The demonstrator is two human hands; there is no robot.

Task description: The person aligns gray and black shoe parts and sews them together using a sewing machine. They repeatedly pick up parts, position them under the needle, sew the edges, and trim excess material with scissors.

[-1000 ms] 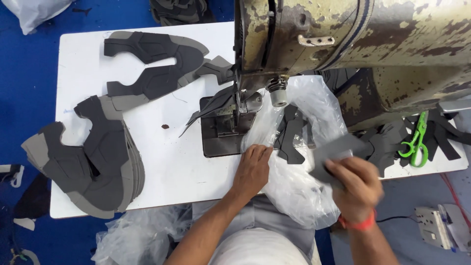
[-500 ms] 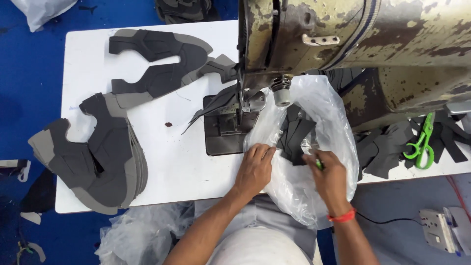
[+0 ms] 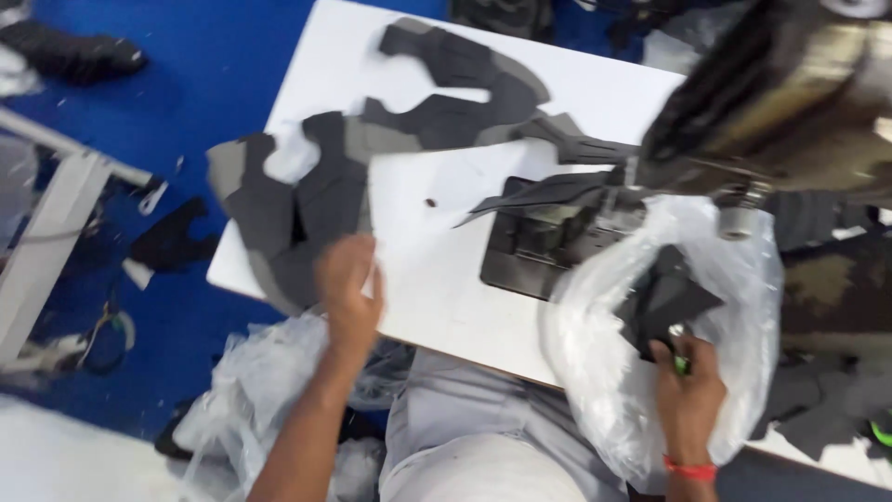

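Bare forearms; red wristband (image 3: 689, 468); grey trousers (image 3: 483, 418).

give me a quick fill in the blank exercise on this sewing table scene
1. The left hand reaches toward the stack of ____ fabric pieces.
2. The right hand rests on a clear ____ bag.
3. The floor beside the table is ____.

Missing words: grey; plastic; blue
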